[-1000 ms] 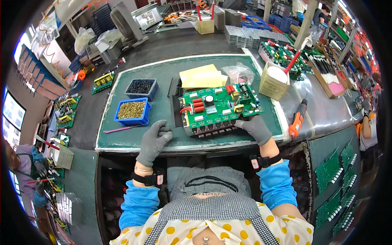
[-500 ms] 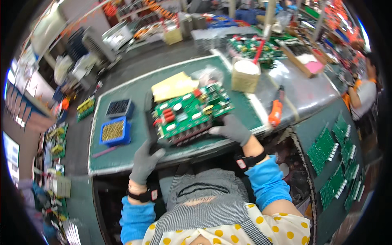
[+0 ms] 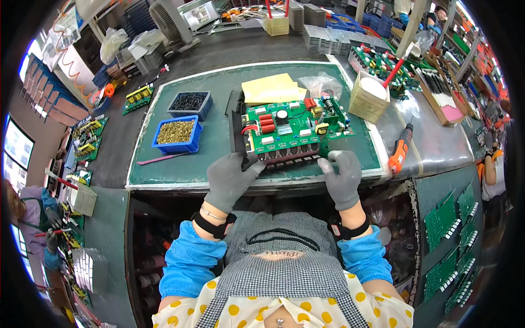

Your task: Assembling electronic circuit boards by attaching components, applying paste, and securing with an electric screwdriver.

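Observation:
A green circuit board (image 3: 298, 123) with red, yellow and black parts lies on the green mat (image 3: 219, 164), in a dark frame with a black strip (image 3: 290, 162) along its near side. My left hand (image 3: 228, 179), grey-gloved, has bent fingers at the near left corner of this assembly, thumb by the strip's left end. My right hand (image 3: 343, 176), also gloved, has thumb and forefinger close together at the strip's right end. The fingertips' exact contact is partly hidden. Behind the board lie yellow sheets (image 3: 272, 87) and a clear plastic bag (image 3: 321, 86).
Left on the mat are a blue bin of brass-coloured screws (image 3: 178, 134), a bin of black parts (image 3: 190, 103) and a pink stick (image 3: 158, 159). To the right stand a box with a white-topped container (image 3: 369, 98) and an orange electric screwdriver (image 3: 401, 150). Co-workers sit at both sides.
The view has swung and sharpened. The board, slanted before, now sits squarer to the mat's front edge. My left hand has moved in to its near corner; my right has drawn back to the near edge.

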### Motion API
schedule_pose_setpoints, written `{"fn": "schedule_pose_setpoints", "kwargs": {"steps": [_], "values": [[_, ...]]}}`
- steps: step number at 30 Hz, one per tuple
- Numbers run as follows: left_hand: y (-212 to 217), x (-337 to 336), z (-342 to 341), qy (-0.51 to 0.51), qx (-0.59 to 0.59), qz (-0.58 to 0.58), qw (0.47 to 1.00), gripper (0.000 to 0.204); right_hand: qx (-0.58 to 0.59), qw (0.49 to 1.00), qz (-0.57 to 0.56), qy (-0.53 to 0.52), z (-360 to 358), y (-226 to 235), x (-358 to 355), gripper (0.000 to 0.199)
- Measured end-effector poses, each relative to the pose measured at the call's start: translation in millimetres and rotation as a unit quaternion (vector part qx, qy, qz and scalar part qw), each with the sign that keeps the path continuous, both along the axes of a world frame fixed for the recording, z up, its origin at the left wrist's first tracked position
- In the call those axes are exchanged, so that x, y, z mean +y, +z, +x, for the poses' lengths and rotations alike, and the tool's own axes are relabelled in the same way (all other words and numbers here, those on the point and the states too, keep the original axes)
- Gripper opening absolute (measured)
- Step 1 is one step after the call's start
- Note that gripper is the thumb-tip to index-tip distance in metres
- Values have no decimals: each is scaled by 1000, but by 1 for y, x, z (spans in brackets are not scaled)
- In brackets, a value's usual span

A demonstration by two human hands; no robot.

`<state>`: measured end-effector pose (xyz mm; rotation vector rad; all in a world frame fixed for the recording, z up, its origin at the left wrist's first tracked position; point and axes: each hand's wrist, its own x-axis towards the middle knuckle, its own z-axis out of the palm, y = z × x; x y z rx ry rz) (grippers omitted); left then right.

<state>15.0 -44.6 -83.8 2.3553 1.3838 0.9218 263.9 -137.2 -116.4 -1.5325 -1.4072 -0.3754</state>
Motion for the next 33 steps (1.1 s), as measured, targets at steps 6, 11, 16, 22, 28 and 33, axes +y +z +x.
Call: {"fn": "schedule_pose_setpoints", "kwargs": {"steps": [6, 11, 16, 22, 28, 33], "values": [[-1, 1, 3, 17, 62, 45, 997, 36, -140, 988, 30, 54, -26, 9, -4, 23], [-4, 1, 6, 41, 63, 79, 994, 38, -111, 980, -5, 166, -50, 13, 3, 22], [-7, 2, 7, 25, 43, 97, 994, 39, -68, 970, -73, 222, -62, 13, 1, 20], [-8, 3, 7, 37, 73, 83, 993, 32, -42, 962, -115, 245, -73, 10, 16, 22], [-9, 6, 8, 31, 50, 58, 997, 32, -19, 961, -143, 238, -73, 8, 22, 23], [-9, 5, 6, 30, 55, 30, 998, 30, 10, 966, -166, 197, -60, 5, 21, 20]]}}
